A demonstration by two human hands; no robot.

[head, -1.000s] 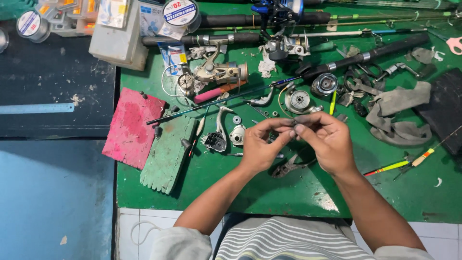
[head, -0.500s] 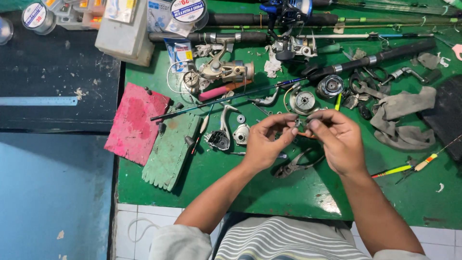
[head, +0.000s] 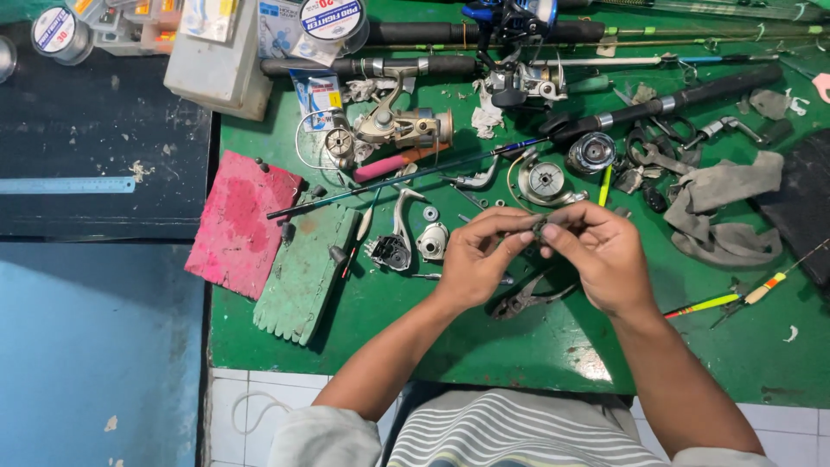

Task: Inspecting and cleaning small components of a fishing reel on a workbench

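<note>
A small dark metal part (head: pixel 539 228) is being held up between both hands just above the green tabletop (head: pixel 484 346), and the step in hand looks to be the fitting or freeing of a tiny piece of a stripped-down fishing reel. The left hand (head: pixel 480 255) is pinched shut on the part from the left, thumb and forefinger pressed together at its tip; the right hand (head: pixel 601 251) is closed on the same part from the right, fingers curled over it, so the two hands are met at the fingertips with no gap to be seen. What exactly the part is cannot be told, so much of it being covered. Directly beneath the hands a pair of pliers (head: pixel 523 298) is lying on the tabletop, untouched. Just to the left a reel body (head: pixel 391 251) and a silver side plate (head: pixel 432 240) are laid out, and above the hands a round spool (head: pixel 546 181) is set down near a grey rag (head: pixel 722 212). A fuller spinning reel (head: pixel 398 128) is resting higher up, with a red cloth (head: pixel 240 220) and a green cloth (head: pixel 303 272) spread at the left edge. The next move, it is judged, calls for a fine twist or press between the fingertips, a steady grip being needed so the small piece is not dropped among the loose parts.
</note>
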